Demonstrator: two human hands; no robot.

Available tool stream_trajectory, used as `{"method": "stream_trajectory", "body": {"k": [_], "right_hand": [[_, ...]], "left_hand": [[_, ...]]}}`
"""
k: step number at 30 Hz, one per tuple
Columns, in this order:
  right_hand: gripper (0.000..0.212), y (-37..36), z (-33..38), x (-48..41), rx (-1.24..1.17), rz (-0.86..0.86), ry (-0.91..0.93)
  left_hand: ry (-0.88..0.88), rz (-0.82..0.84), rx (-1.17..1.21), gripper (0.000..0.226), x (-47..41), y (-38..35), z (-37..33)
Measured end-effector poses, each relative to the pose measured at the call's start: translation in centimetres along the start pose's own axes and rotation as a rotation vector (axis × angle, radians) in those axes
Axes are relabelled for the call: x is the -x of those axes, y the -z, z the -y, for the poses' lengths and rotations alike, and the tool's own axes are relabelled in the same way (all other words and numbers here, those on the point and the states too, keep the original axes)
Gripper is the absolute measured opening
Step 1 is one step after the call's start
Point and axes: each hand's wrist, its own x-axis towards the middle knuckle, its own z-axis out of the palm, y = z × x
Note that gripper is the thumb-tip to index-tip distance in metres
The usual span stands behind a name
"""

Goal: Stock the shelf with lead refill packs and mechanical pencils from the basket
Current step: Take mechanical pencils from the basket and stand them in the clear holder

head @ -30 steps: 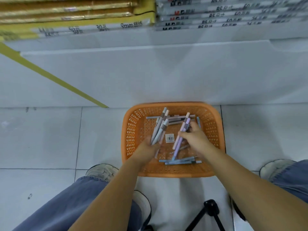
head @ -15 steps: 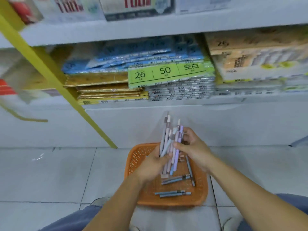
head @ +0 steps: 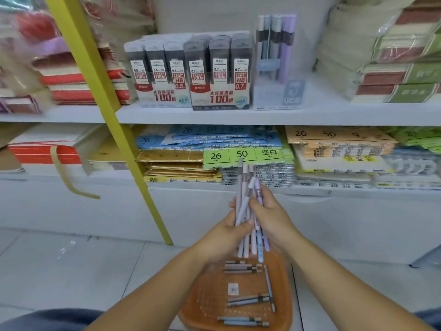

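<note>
A bundle of several pastel mechanical pencils (head: 245, 194) stands upright between both hands, above the orange basket (head: 205, 304). My left hand (head: 224, 232) grips the bundle from the left, and my right hand (head: 274, 218) holds it from the right. More pencils (head: 243, 268) lie loose in the basket on the floor. On the upper shelf (head: 214, 115) stand lead refill packs (head: 191, 70) in two display boxes, and next to them a clear pencil display box (head: 276, 60) with several upright pencils.
A yellow shelf post (head: 105, 115) slants down to the floor left of my hands. Stacked paper packs (head: 241, 156) fill the lower shelf. Notebook stacks (head: 78, 80) sit left and folded green-and-red packs (head: 393, 68) right on the upper shelf.
Both hands have lifted the gathered pencils out of the basket and brought them together. My view has tilted up from the floor to the upper shelf.
</note>
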Motion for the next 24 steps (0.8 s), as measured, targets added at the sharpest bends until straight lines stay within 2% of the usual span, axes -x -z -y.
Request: {"method": "stream_trajectory", "body": {"k": [4, 8, 12, 15, 20, 24], "right_hand": [[0.023, 0.6, 2.3, -0.2, -0.065, 0.095, -0.051], [0.024, 0.8, 5.2, -0.9, 0.031, 0.135, -0.020], [0.022, 1.0, 7.5, -1.6, 0.188, 0.183, 0.015], [0.024, 1.3, 8.5, -2.1, 0.217, 0.254, 0.031], [0.038, 1.8, 9.2, -2.8, 0.147, 0.313, 0.073], [0.033, 2.0, 9.2, -3.2, 0.112, 0.345, 0.057]], "left_hand": [[0.045, 0.062, 0.057, 0.032, 0.5, 0.0, -2.0], [0.048, 0.120, 0.043, 0.024, 0.5, 0.3, -4.7], [0.088, 0.148, 0.045, 0.034, -0.3, 0.2, -6.7], [0.097, 0.170, 0.085, 0.021, -1.1, 0.4, -7.2], [0.087, 0.170, 0.093, 0.022, -1.9, 1.3, -7.5], [0.084, 0.166, 0.094, 0.025, -1.8, 2.2, -7.6]]}}
